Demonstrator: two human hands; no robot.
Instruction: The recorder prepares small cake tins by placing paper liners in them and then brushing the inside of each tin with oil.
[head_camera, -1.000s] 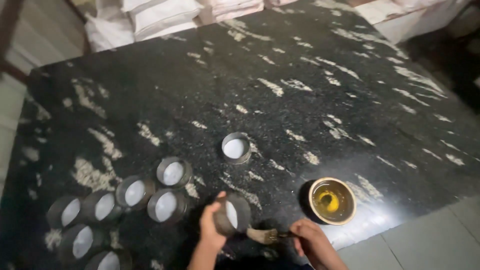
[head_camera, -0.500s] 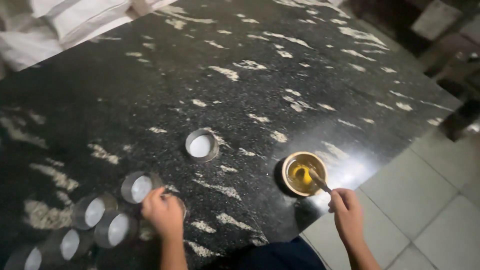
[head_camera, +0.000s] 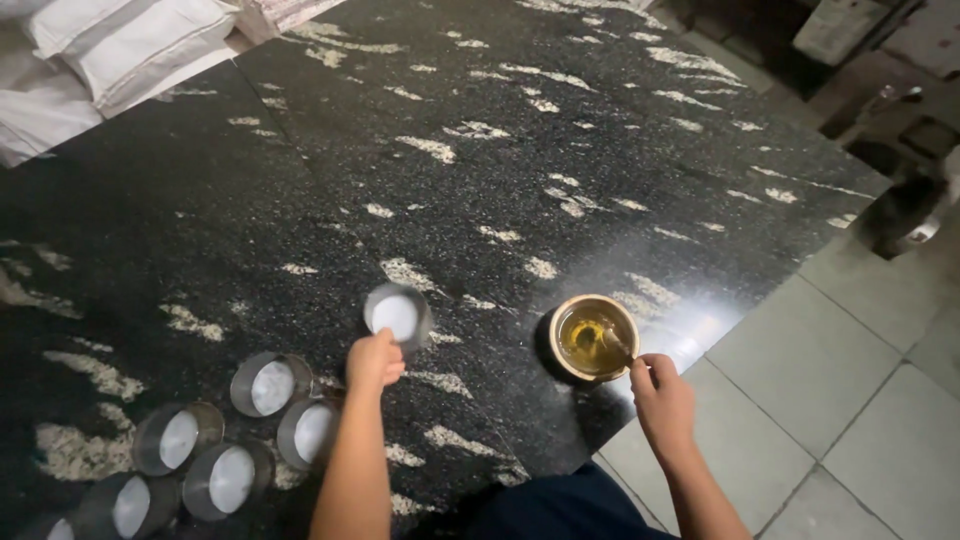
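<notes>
Left hand – fingers closed on small round metal mould resting on black speckled stone tabletop | Right hand – fingers pinching brush handle dipped in round yellow-liquid bowl just ahead | More moulds left of left fingers.

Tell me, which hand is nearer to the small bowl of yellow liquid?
Right. The right hand is just below the bowl, holding a tool dipped into it. The left hand is far to its left, at a separate metal ring.
</notes>
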